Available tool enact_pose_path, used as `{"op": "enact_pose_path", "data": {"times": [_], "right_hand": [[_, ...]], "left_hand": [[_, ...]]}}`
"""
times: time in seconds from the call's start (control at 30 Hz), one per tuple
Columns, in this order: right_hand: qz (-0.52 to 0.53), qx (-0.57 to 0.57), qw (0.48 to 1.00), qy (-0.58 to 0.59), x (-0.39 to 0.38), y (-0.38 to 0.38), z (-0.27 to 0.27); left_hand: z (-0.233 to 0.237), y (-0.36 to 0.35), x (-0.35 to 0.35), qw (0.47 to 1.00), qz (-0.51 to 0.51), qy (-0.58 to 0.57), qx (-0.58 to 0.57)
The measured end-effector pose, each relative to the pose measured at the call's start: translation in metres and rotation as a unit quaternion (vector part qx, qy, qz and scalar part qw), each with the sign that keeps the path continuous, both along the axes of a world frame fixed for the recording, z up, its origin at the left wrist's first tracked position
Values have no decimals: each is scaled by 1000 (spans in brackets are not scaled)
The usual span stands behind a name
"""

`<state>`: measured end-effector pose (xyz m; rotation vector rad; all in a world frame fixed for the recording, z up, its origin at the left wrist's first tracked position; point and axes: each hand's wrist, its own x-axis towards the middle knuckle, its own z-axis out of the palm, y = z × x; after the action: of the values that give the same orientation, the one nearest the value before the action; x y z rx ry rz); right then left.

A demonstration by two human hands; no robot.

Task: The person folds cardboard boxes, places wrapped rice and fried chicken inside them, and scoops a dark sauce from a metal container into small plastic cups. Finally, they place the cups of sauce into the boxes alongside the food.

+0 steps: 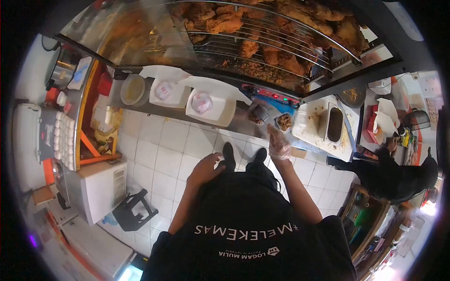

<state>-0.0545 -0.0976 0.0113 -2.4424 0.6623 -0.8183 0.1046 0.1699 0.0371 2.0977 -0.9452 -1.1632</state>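
Observation:
My right hand (280,144) wears a clear plastic glove and is at the counter's front edge. Its fingers are closed against a small clear cup (284,122) of brown food bits; some fingers are hidden behind it. Just left of that cup, another small container (257,114) with dark bits is on the counter. My left hand (205,167) is bare and hangs over the floor near my body, its fingers loosely bent and apart, with nothing in it. Two open white paper boxes (224,116) stand on the counter, each with a round wrapped packet (202,102) inside.
Fried chicken (225,23) lies on wire racks in the glass display case above the counter. To the right are a metal pan (334,123) and a white crumb-covered board (307,117). A black stool (135,210) stands at left. Another person (398,175) works at far right.

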Motion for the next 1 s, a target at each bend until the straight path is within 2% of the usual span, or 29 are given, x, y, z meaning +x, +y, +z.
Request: {"op": "enact_pose_path", "data": {"times": [0.07,0.27,0.37,0.47,0.57,0.67,0.77,0.87,1.0], "right_hand": [[-34,-18,998,43,-3,-1,-2],[-176,162,971,-20,3,3,20],[-182,142,973,19,4,4,33],[-182,226,957,17,3,-2,10],[-126,151,980,6,1,-6,-2],[-140,106,984,25,-2,-5,1],[-121,162,978,-42,1,-2,9],[-94,89,992,7,-1,-3,11],[-87,59,993,47,0,-7,20]], "left_hand": [[-3,-2,4,1000,-6,-4,-16],[-17,-6,14,999,-38,-20,-31],[-15,-6,16,999,-38,-14,-28],[-14,-3,16,998,-44,-13,-34],[-11,-2,18,999,-28,-5,-18],[-16,2,19,999,-28,-11,-22],[-20,7,18,999,-16,-10,-26],[-19,9,15,1000,-7,-13,-28],[-19,13,14,1000,16,-11,-22]]}}
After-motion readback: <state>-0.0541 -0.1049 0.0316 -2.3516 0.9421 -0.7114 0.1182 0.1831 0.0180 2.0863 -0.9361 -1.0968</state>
